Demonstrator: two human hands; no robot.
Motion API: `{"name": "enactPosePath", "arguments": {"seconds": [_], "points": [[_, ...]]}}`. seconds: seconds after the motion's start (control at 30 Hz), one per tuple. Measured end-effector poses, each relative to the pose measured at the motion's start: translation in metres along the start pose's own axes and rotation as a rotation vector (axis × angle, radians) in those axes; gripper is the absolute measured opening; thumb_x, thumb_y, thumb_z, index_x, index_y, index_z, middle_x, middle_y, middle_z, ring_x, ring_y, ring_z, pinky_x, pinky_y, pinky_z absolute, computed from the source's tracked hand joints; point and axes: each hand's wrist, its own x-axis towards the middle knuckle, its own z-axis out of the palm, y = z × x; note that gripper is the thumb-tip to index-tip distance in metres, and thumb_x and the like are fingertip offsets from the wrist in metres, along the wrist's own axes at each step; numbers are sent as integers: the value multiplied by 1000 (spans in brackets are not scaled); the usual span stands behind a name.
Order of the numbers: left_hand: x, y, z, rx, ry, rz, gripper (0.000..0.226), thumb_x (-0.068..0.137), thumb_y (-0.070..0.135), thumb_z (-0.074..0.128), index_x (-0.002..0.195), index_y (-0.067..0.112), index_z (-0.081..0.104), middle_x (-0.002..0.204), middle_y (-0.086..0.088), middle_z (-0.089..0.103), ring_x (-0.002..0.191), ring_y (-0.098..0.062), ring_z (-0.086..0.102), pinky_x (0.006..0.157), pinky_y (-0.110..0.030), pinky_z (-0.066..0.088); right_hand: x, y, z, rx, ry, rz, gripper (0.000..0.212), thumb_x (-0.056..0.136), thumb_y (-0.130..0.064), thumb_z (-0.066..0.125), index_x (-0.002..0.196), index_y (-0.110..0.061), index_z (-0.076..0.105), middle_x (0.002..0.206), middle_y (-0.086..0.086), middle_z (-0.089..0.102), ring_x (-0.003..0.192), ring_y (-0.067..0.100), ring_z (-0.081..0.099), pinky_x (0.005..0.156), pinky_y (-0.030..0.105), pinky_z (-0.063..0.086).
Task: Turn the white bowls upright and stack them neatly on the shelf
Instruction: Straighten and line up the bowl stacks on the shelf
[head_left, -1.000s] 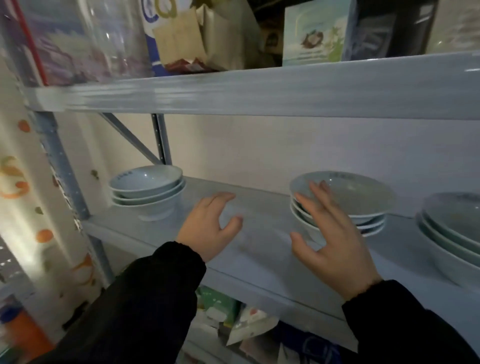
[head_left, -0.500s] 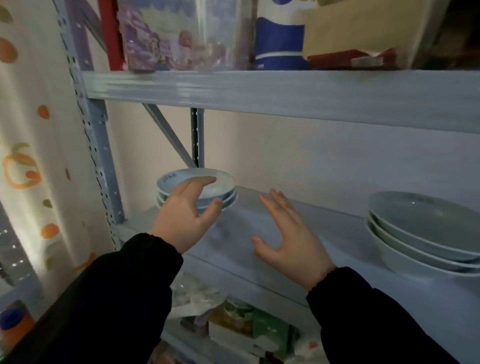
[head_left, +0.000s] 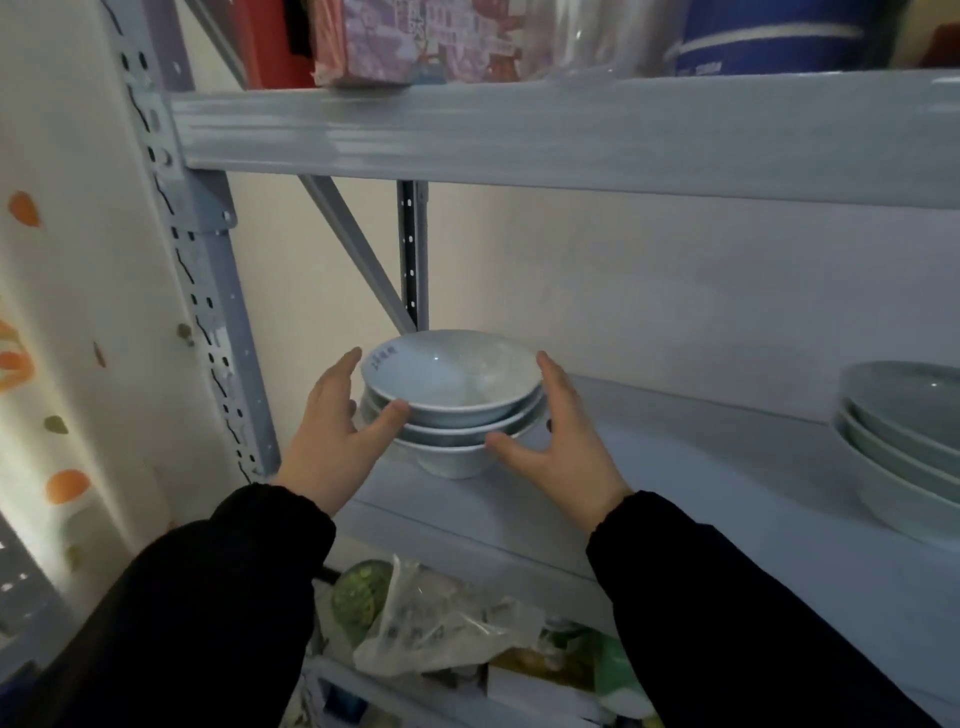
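Observation:
Three white bowls (head_left: 452, 395) stand upright, nested in one stack, at the left end of the grey shelf (head_left: 675, 467). My left hand (head_left: 332, 441) cups the stack's left side, thumb pressed on the front of the upper bowls. My right hand (head_left: 561, 447) cups the right side, its thumb against the lowest bowl and fingers along the rims. The stack rests on the shelf. Another upright stack of white bowls (head_left: 904, 436) sits at the right edge of view, partly cut off.
The upper shelf beam (head_left: 519, 135) hangs close above, carrying boxes and a clear container. A perforated grey upright (head_left: 208, 312) and a diagonal brace stand just left of and behind the stack. Plastic bags and packets (head_left: 436, 623) fill the shelf below.
The view swung left. Both hands moved from the middle of the shelf to the left stack and closed around its two sides.

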Motion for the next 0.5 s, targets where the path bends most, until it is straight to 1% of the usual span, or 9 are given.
{"name": "enactPosePath", "arguments": {"seconds": [0.03, 0.07, 0.17, 0.2, 0.27, 0.33, 0.4, 0.43, 0.5], "points": [[1, -2, 2, -81, -45, -44, 87, 82, 62, 67, 153, 35, 26, 155, 12, 34, 135, -7, 39, 107, -31, 37, 0, 0, 1, 95, 11, 43, 108, 74, -58, 78, 155, -41, 9, 163, -14, 13, 148, 5, 17, 119, 35, 26], [1, -4, 3, -136, -87, -63, 88, 78, 62, 71, 151, 39, 28, 151, 17, 40, 131, -2, 45, 105, -30, 40, 1, 1, 0, 175, 14, 83, 109, 71, -57, 79, 154, -43, 10, 162, -17, 18, 145, 4, 24, 116, 33, 33], [4, -9, 6, -180, -164, -69, 70, 72, 62, 78, 132, 59, 41, 125, 29, 60, 108, 11, 59, 92, -23, 49, 3, 1, -2, 313, -33, 106, 85, 76, -35, 83, 142, -50, 32, 144, -28, 44, 128, -6, 47, 94, 10, 43], [5, -11, 6, -182, -163, -64, 69, 69, 63, 79, 127, 62, 42, 120, 31, 62, 105, 11, 61, 88, -21, 49, 4, 2, -3, 338, -50, 96, 82, 77, -30, 83, 141, -47, 36, 139, -29, 49, 124, -7, 50, 91, 8, 43], [7, -10, 6, -156, -145, -54, 71, 60, 68, 75, 123, 65, 43, 113, 39, 61, 100, 13, 62, 82, -17, 47, 5, 5, -3, 357, -48, 88, 86, 77, -28, 84, 147, -39, 36, 138, -25, 53, 125, -6, 52, 94, 10, 45], [10, -10, 7, -137, -163, -43, 79, 58, 69, 73, 130, 60, 43, 108, 45, 60, 97, 14, 62, 80, -16, 46, 5, 9, -3, 365, -30, 83, 86, 77, -29, 84, 147, -40, 36, 139, -22, 54, 126, -3, 52, 99, 15, 45], [14, -8, 15, -137, -191, -33, 86, 59, 67, 75, 137, 52, 43, 106, 43, 62, 95, 15, 62, 79, -16, 45, 2, 14, -7, 369, 0, 99, 83, 76, -28, 85, 142, -47, 37, 136, -27, 55, 125, -4, 53, 98, 14, 45], [15, -5, 21, -143, -200, -24, 86, 61, 63, 79, 138, 48, 43, 105, 40, 64, 94, 16, 62, 78, -13, 46, 0, 15, -10, 361, 19, 104, 83, 76, -27, 85, 138, -52, 36, 133, -32, 55, 124, -6, 52, 96, 12, 45], [17, 2, 36, -162, -212, -13, 78, 72, 43, 86, 138, 39, 45, 107, 30, 65, 88, 20, 61, 70, -4, 45, -3, 20, -20, 353, 52, 123, 84, 75, -25, 86, 133, -60, 34, 127, -40, 54, 123, -8, 53, 93, 10, 44]]}}
